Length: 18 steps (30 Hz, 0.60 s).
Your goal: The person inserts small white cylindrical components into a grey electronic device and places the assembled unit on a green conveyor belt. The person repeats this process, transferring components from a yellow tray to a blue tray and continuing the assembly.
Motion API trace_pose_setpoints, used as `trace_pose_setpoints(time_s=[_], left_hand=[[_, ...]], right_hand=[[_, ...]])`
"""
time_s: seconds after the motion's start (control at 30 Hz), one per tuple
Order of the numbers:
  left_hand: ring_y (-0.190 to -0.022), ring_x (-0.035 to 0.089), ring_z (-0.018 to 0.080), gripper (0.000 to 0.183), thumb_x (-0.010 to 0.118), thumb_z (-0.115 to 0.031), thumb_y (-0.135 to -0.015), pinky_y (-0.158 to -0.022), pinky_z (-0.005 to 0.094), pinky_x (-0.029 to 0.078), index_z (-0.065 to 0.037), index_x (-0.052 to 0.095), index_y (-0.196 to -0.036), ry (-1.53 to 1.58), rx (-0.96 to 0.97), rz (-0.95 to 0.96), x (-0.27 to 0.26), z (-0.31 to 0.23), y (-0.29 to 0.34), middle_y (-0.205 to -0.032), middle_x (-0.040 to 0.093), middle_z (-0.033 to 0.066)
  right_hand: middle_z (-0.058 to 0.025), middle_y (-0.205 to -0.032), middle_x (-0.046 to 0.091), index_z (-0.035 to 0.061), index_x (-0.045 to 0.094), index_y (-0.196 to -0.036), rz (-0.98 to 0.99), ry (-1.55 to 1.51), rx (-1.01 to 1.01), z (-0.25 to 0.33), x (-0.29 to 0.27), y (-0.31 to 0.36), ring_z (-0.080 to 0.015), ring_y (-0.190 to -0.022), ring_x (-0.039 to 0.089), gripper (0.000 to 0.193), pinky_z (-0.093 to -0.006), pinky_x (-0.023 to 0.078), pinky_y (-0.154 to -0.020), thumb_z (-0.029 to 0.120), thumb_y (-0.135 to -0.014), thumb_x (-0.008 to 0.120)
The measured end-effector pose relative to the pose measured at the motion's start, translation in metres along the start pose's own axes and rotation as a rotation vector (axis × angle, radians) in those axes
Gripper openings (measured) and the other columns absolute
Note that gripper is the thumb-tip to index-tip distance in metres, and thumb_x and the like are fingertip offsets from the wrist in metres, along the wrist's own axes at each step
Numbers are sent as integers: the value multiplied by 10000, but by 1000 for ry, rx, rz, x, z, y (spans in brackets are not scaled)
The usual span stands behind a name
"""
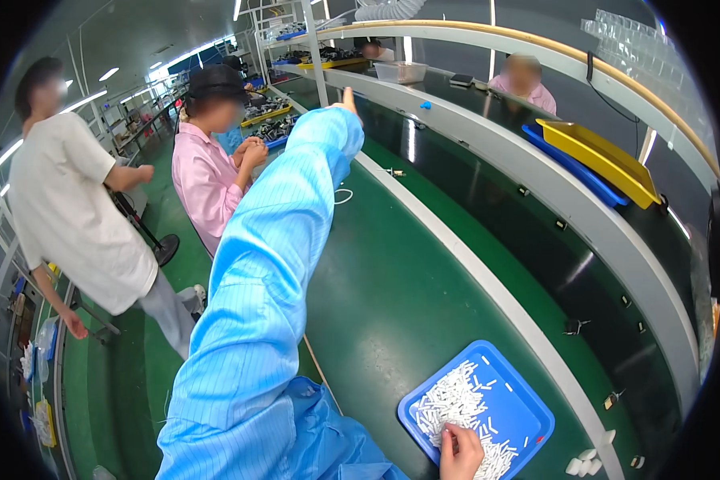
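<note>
While the right hand [461, 453] rests palm down at the near side of the blue tray [522, 408], its fingers bend into a heap of short white pieces [452, 400]; whether they pinch one, I cannot tell. That tray sits on the green worktop [376, 336], between its near edge and the pale strip [488, 280] along its far edge. As far as shows, the pieces lie loose and jumbled, so I judge much remains to be handled; no finished portion is identifiable. A few white blocks [584, 464] lie by the strip. Stretched well forward above the worktop, the left arm, in a blue sleeve [264, 280], ends in the left hand [347, 104], one finger seemingly extended; its grip is unclear. Beyond runs a dark belt [456, 196] carrying small parts.
</note>
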<state>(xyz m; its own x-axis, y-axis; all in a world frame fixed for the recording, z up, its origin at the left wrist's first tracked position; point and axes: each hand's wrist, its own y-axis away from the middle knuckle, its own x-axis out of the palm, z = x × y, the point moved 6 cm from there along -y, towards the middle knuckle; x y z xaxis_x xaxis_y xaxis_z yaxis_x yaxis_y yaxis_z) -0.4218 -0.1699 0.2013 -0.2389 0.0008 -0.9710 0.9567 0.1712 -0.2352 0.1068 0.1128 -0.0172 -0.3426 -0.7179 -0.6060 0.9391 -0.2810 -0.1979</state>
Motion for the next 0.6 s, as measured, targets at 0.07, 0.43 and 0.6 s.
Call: trace_pose_setpoints(time_s=[0.07, 0.43, 0.6], left_hand=[[-1015, 597, 355, 872, 605, -327, -779, -878, 449, 457, -251, 59, -1455, 52, 177, -44, 2, -33, 26, -1113, 607, 208], [-950, 592, 389, 793, 613, -260, -765, -836, 468, 475, -223, 179, -1428, 325, 478, 187, 191, -38, 145, -1055, 600, 207], [-1201, 416, 363, 677, 607, -78, -769, -1012, 410, 366, -91, 305, -1375, 512, 672, 103, 230, -25, 232, -1333, 394, 188]], right_hand=[[-161, -885, 629, 27, 655, -967, -12, 1, 6, 3, -4, -1, -314, -811, 608, 151, -352, 475, -731, 106, -854, 594], [-151, -841, 621, 18, 649, -935, -55, 25, -13, 8, -5, 2, -308, -760, 606, 122, -347, 475, -689, 81, -842, 602], [-107, -800, 626, 30, 664, -880, -83, 53, -5, -2, 1, 1, -222, -676, 599, 91, -296, 467, -608, 52, -800, 628]])
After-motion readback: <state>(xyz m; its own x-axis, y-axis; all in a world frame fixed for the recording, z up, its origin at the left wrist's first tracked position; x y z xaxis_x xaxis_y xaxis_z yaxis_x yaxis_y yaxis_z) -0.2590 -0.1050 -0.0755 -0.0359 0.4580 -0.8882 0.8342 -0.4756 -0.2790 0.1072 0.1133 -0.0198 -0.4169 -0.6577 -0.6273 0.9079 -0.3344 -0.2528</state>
